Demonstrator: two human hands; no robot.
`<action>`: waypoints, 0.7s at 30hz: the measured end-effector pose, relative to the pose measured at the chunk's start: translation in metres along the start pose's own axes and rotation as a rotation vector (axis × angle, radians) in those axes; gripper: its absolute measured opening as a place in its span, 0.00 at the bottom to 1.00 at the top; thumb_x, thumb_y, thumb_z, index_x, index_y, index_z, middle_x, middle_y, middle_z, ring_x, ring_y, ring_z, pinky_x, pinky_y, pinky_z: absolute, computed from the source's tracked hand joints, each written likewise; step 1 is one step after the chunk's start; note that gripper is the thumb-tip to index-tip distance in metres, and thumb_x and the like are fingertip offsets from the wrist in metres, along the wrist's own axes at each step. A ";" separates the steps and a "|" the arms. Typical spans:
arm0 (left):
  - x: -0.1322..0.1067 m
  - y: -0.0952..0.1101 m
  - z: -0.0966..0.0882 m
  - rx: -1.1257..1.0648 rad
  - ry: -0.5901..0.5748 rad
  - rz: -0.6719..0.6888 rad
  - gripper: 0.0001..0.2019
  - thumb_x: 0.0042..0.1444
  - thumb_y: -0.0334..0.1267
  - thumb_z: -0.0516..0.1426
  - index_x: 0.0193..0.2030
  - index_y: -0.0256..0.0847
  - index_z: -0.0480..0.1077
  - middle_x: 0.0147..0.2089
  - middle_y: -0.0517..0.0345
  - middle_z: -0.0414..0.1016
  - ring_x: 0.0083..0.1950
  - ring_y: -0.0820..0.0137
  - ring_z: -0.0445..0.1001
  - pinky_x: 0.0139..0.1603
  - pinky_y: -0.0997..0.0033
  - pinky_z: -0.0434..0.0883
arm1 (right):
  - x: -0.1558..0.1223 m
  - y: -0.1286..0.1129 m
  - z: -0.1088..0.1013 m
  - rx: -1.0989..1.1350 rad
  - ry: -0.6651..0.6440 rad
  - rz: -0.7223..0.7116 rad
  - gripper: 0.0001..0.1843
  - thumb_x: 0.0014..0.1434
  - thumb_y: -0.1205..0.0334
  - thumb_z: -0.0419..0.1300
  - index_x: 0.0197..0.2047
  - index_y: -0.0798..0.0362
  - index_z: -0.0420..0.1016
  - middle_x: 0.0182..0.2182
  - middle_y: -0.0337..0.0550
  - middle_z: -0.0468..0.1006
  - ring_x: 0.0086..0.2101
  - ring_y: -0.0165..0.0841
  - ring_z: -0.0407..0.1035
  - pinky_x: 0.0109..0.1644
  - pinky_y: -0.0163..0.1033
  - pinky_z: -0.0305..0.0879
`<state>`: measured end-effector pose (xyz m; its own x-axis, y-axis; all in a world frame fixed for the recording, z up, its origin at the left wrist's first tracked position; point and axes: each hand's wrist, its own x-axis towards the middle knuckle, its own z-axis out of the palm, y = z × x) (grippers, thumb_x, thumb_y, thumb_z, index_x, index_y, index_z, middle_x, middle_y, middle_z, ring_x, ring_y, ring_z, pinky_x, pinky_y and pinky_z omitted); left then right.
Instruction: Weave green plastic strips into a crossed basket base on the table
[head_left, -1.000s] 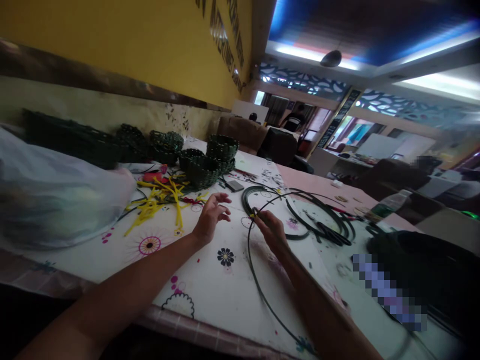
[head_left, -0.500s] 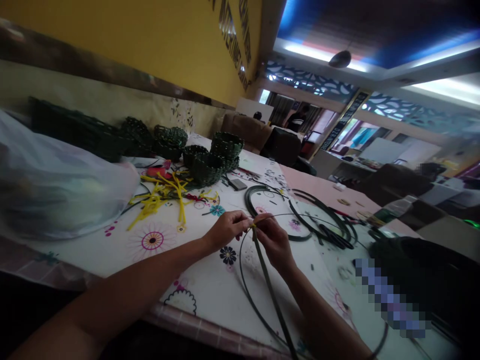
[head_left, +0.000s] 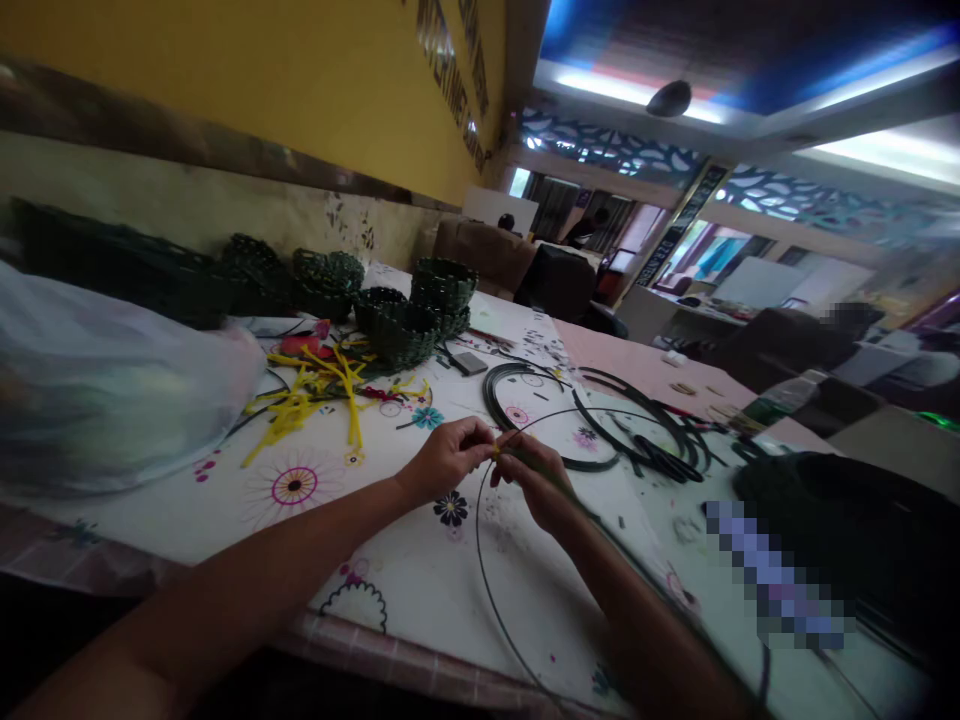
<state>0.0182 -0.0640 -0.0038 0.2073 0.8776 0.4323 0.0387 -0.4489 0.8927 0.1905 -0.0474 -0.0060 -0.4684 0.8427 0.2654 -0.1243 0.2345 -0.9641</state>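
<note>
Over the patterned white table cover (head_left: 420,590), my two hands meet fingertip to fingertip. My left hand (head_left: 448,458) pinches a small yellow piece (head_left: 496,450) between thumb and finger. Close against it, my right hand (head_left: 534,482) is closed on a flat dark green strip (head_left: 604,522), which trails back along my right forearm. A thin dark strip (head_left: 481,560) curves down from the fingertips to the table's front edge, and another length arcs away to the right. How the yellow piece joins the strips is too small to make out.
Woven dark green baskets (head_left: 409,335) stand at the back, near yellow strips (head_left: 300,395) and a grey block (head_left: 470,363). A whitish plastic bag (head_left: 127,390) lies left. Coiled green strips (head_left: 491,400), a bottle (head_left: 784,400) and a large dark object (head_left: 862,530) are right.
The flat green strip has swung from hanging down between my arms to lying along my right forearm. My hands stay together at the yellow piece. The view has shifted slightly.
</note>
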 end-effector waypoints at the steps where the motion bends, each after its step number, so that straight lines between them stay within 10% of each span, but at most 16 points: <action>1: -0.001 0.001 0.000 0.096 0.001 0.115 0.05 0.57 0.35 0.56 0.33 0.37 0.68 0.29 0.58 0.70 0.30 0.73 0.68 0.33 0.74 0.67 | 0.000 0.002 -0.002 0.102 -0.046 0.062 0.10 0.53 0.56 0.67 0.33 0.54 0.74 0.26 0.37 0.68 0.24 0.27 0.62 0.28 0.35 0.66; 7: -0.001 -0.003 -0.002 0.417 -0.086 0.578 0.08 0.63 0.33 0.50 0.36 0.39 0.70 0.37 0.51 0.73 0.40 0.69 0.70 0.42 0.69 0.69 | 0.001 0.008 -0.011 0.456 -0.252 0.312 0.13 0.49 0.58 0.70 0.35 0.56 0.75 0.23 0.33 0.63 0.19 0.20 0.51 0.22 0.29 0.62; 15: 0.006 -0.019 -0.006 -0.179 -0.054 -0.337 0.18 0.58 0.51 0.53 0.30 0.36 0.66 0.22 0.64 0.62 0.19 0.79 0.60 0.19 0.77 0.59 | 0.006 0.004 -0.015 0.014 -0.061 0.129 0.12 0.53 0.55 0.67 0.30 0.55 0.73 0.24 0.36 0.68 0.23 0.26 0.64 0.27 0.34 0.68; 21: 0.001 -0.016 0.001 -0.270 -0.119 -0.499 0.15 0.48 0.47 0.59 0.27 0.37 0.65 0.21 0.65 0.63 0.18 0.79 0.60 0.19 0.77 0.59 | 0.006 0.003 -0.014 -0.230 -0.127 0.087 0.16 0.55 0.51 0.64 0.31 0.56 0.71 0.26 0.38 0.71 0.25 0.28 0.66 0.27 0.35 0.69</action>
<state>0.0192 -0.0567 -0.0176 0.3372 0.9399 -0.0528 -0.0877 0.0872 0.9923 0.1997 -0.0350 -0.0075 -0.5766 0.8003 0.1646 0.1165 0.2800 -0.9529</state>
